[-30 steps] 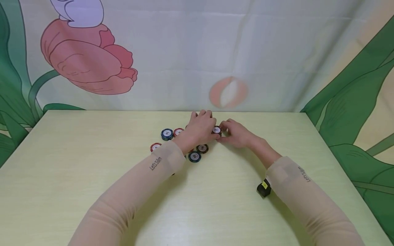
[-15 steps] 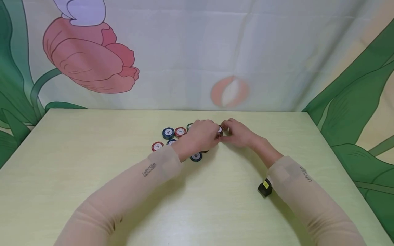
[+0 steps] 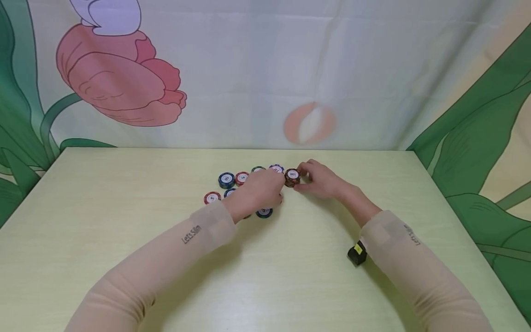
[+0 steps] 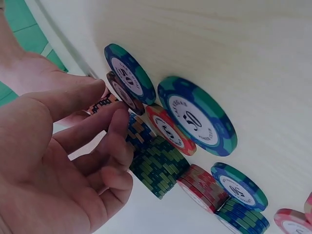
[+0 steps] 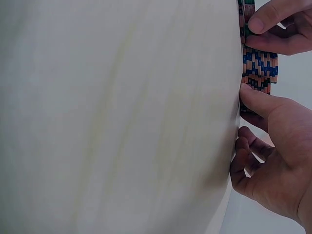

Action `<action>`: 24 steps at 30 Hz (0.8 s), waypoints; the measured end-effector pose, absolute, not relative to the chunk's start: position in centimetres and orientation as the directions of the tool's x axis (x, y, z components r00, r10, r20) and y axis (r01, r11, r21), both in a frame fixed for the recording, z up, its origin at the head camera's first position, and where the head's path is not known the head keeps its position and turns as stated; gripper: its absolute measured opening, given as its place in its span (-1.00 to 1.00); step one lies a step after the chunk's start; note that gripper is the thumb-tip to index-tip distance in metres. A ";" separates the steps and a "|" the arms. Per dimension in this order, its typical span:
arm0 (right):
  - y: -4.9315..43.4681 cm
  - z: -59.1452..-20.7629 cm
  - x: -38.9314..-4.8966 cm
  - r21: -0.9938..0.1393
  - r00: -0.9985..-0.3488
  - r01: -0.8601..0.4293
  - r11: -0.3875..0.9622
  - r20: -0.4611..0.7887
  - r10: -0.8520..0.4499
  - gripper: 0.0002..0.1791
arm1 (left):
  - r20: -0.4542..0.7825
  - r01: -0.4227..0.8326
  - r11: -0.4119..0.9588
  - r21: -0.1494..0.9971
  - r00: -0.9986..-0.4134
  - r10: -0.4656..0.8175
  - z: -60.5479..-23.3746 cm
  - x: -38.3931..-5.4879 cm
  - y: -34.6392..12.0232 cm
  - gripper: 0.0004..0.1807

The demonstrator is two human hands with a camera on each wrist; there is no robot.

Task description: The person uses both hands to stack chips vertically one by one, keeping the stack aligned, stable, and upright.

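Poker chips sit in a back row of short stacks, with loose chips in front. My right hand (image 3: 321, 180) grips the end stack of black-and-orange chips (image 3: 292, 176) between thumb and fingers. My left hand (image 3: 262, 190) is just left of it, over the front chips. In the left wrist view, its thumb and index fingertip are at the edge of a flat dark chip (image 4: 126, 95); whether they pinch it is unclear. Beside that chip lie two blue-green 50 chips (image 4: 197, 117) and a red 5 chip (image 4: 170, 129). The left hand hides several chips in the head view.
The back row also has a blue stack (image 3: 227, 180), a red stack (image 3: 242, 178) and a green stack (image 4: 158, 165). A black block with a yellow label (image 3: 357, 253) is by my right sleeve. A printed curtain (image 3: 232, 83) hangs behind the table (image 3: 103, 207).
My left hand has come away from the end stack, moving left and toward me over the front chips. The end stack is now uncovered. My right hand stays on it.
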State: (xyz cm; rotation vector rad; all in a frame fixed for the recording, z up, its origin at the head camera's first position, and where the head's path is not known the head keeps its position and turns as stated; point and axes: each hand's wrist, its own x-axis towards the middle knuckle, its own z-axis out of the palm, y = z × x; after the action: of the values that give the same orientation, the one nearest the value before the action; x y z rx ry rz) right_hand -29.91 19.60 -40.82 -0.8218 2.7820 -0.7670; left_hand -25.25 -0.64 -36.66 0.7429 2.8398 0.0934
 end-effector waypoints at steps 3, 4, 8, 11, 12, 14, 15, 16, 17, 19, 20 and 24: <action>19.6 -40.8 -29.9 -0.513 -0.843 -0.464 0.722 0.005 -0.539 -0.67 | -0.188 0.481 0.865 0.145 -0.845 0.501 -36.7 -25.4 -0.7 -0.83; 19.6 -40.8 -29.9 -0.512 -0.843 -0.464 0.723 0.003 -0.538 -0.67 | -0.188 0.486 0.860 0.158 -0.840 0.509 -36.7 -25.4 -0.7 -0.83; 19.6 -40.7 -29.8 -0.512 -0.845 -0.454 0.729 -0.012 -0.534 -0.67 | -0.162 0.531 0.825 0.196 -0.812 0.561 -36.8 -25.2 -0.9 -0.86; 19.6 -40.6 -29.8 -0.513 -0.846 -0.449 0.732 -0.019 -0.533 -0.67 | -0.150 0.526 0.828 0.196 -0.818 0.555 -36.8 -25.0 -1.0 -0.88; 19.6 -40.6 -29.8 -0.513 -0.846 -0.449 0.731 -0.018 -0.533 -0.67 | -0.152 0.514 0.836 0.191 -0.826 0.543 -36.8 -25.0 -0.9 -0.87; 19.6 -40.6 -29.8 -0.513 -0.846 -0.451 0.731 -0.015 -0.533 -0.67 | -0.164 0.482 0.858 0.176 -0.845 0.508 -36.7 -24.8 -0.9 -0.84; 19.6 -40.6 -29.8 -0.513 -0.847 -0.450 0.731 -0.013 -0.532 -0.66 | -0.168 0.470 0.867 0.167 -0.853 0.494 -36.6 -24.8 -0.9 -0.84; 19.6 -40.6 -29.8 -0.514 -0.848 -0.450 0.730 -0.013 -0.531 -0.66 | -0.174 0.461 0.873 0.160 -0.857 0.485 -36.6 -24.7 -0.8 -0.83; 19.6 -40.6 -29.8 -0.516 -0.848 -0.448 0.730 -0.013 -0.530 -0.66 | -0.178 0.461 0.874 0.153 -0.858 0.483 -36.6 -24.7 -0.8 -0.83; 19.6 -40.6 -29.8 -0.518 -0.848 -0.447 0.729 -0.013 -0.530 -0.66 | -0.185 0.466 0.873 0.146 -0.854 0.487 -36.7 -24.7 -0.7 -0.83; 19.6 -40.6 -29.8 -0.519 -0.848 -0.447 0.729 -0.013 -0.530 -0.66 | -0.185 0.472 0.869 0.145 -0.850 0.493 -36.7 -24.7 -0.7 -0.83; 19.7 -40.7 -29.8 -0.521 -0.844 -0.456 0.722 -0.004 -0.536 -0.66 | -0.183 0.488 0.861 0.143 -0.842 0.507 -36.9 -24.7 -0.5 -0.82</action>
State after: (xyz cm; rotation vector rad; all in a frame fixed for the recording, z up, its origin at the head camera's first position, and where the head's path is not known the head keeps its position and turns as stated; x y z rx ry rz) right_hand -29.84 19.66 -40.73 -0.8031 2.7696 -0.7762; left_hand -24.70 -0.50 -36.91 0.7639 2.8214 0.1335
